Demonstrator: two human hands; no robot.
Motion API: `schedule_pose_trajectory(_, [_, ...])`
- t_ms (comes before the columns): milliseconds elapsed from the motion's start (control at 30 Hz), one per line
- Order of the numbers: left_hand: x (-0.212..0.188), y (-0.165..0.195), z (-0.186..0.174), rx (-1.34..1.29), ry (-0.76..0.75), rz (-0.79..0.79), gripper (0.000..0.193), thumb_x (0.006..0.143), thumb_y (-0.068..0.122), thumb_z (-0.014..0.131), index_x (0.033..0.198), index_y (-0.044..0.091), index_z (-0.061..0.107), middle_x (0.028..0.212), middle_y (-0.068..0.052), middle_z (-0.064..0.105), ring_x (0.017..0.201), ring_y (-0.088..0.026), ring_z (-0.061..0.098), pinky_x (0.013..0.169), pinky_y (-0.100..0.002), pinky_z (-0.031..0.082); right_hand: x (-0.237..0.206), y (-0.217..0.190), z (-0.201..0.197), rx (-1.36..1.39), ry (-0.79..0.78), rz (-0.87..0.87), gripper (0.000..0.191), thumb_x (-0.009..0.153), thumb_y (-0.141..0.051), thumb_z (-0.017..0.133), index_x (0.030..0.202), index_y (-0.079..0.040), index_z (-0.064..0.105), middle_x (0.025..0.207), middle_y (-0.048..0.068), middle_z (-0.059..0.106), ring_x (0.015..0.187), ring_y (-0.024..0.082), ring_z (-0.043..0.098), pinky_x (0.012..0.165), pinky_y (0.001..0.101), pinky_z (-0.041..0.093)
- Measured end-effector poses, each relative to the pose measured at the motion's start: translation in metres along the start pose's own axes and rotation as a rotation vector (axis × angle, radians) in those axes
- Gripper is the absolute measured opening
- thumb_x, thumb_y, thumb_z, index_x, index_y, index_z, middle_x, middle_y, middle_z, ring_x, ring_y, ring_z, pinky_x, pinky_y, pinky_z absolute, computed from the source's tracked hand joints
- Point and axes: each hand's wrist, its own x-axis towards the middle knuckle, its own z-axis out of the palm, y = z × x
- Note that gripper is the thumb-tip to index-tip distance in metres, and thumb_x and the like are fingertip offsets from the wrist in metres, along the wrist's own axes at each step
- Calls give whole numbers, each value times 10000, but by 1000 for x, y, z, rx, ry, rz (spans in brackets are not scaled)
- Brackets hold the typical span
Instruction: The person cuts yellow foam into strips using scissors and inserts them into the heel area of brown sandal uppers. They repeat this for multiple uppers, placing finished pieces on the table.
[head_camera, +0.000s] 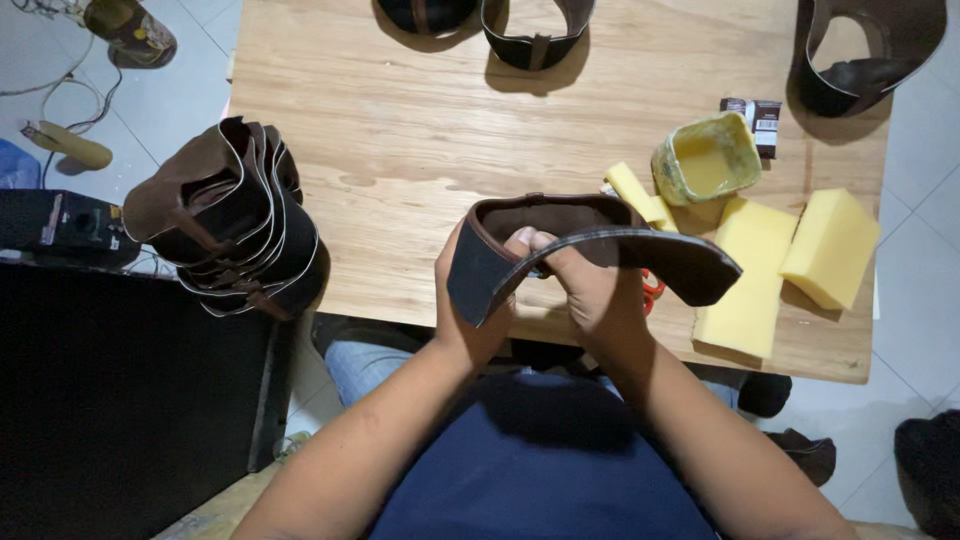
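Held over the near edge of the pale wooden bench (420, 130): a curved dark brown leather strip (600, 240), left hand (470, 300) closed on one end, right hand (590, 290) pinching its middle, seemingly to bend it into shape. Beyond the strip, yellow foam blocks (790, 260) and a yellow-smeared open tub (707, 160), likely kept within reach. Farther leather pieces cut off by the frame.

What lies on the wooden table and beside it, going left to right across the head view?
Stack of dark leather pieces → curved leather piece held in both hands → yellow-stained tub → yellow sponge block.
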Motion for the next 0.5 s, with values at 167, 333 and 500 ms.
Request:
schedule_pose_trajectory(167, [-6,-7,2,301,78,148,198,981,-11,675,1172,-2,621,1044,-93,693,983,-151,679,865,-300,560,3,16,4,-91,114,-87,91,968,-73,644,1008,-6,691,949,63,714,891,168,686,836,307,555])
schedule_pose_trajectory(333, [-5,-11,-2,268,107,-8,159,983,-17,595,1136,-1,635,959,-81,697,890,-149,664,796,-295,552,5,32,3,-89,225,72,141,937,-85,633,1042,-10,689,964,68,725,900,179,692,826,323,551])
schedule_pose_trajectory(500, [-10,-9,-5,187,-9,-20,242,983,11,609,1223,-4,627,1048,-67,720,955,-124,664,842,-274,558,3,40,2,-141,145,-3,174,914,-90,692,1065,-3,697,1013,76,725,936,190,681,850,336,538])
